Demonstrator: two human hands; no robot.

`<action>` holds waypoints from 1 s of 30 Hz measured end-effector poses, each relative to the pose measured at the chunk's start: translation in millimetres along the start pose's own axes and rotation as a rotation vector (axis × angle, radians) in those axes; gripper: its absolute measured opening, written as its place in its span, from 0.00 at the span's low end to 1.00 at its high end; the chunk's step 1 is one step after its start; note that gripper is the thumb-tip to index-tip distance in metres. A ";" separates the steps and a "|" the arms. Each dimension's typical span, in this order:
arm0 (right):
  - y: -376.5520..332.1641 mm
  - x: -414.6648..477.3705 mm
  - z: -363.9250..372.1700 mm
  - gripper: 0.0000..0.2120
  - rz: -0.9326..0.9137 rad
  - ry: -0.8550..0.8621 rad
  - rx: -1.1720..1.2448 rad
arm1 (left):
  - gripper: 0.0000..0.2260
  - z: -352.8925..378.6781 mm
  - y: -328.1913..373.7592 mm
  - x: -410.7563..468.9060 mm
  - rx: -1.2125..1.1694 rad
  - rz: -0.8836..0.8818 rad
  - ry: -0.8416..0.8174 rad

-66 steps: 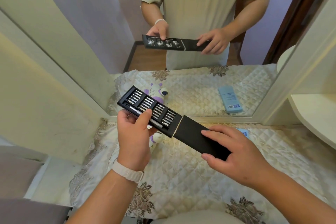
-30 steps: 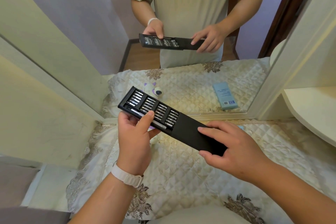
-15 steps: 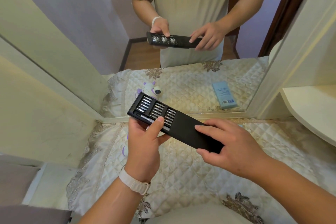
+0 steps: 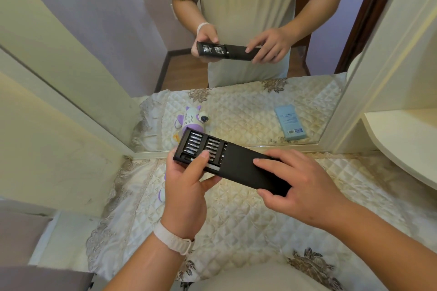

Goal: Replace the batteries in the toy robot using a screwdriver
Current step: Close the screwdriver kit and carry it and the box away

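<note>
Both hands hold a black screwdriver kit above the table. My left hand grips its bit tray, thumb lying on the silver driver handle along the tray's near edge. My right hand grips the black sleeve that covers most of the tray. Two rows of silver bits still show. The white and purple toy robot lies on the table under my left hand, mostly hidden; its reflection shows in the mirror.
A quilted cream cloth covers the table. A mirror stands right behind it. The mirror reflects a pale blue box. A cream shelf juts out at the right, a cream wall panel at the left.
The bit tray has slid further into the black sleeve, so fewer rows of bits show. Both hands have come closer together, and the kit has shifted slightly right.
</note>
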State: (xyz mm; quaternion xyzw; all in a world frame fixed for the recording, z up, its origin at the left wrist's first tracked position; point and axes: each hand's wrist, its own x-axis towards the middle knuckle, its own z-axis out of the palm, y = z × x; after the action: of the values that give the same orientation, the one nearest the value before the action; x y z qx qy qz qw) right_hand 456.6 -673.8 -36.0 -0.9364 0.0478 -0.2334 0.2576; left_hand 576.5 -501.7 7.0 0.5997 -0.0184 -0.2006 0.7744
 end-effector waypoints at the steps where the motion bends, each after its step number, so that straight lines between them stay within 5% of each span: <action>1: 2.0 -0.7 -0.8 0.24 -0.006 -0.006 -0.009 | 0.10 -2.8 3.1 2.6 -0.015 -0.014 0.013; 10: 12.8 1.5 -11.3 0.24 -0.110 -0.139 -0.068 | 0.10 -21.9 12.7 19.9 0.295 -0.010 -0.131; 17: 5.1 4.9 -18.5 0.22 0.581 0.014 0.567 | 0.12 -25.0 10.8 23.6 0.220 0.050 -0.071; 21: -0.8 6.2 -17.1 0.13 0.662 0.005 0.685 | 0.12 -23.4 6.4 21.4 0.223 0.046 -0.059; 30: -23.4 12.5 -8.2 0.13 0.683 -0.004 0.699 | 0.09 -9.2 -7.1 5.7 0.266 0.025 -0.111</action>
State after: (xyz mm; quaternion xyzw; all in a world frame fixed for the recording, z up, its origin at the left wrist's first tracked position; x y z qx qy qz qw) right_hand 463.2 -660.0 -12.8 -0.7251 0.2708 -0.1359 0.6184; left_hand 582.2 -496.5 -3.4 0.6849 -0.0952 -0.2197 0.6882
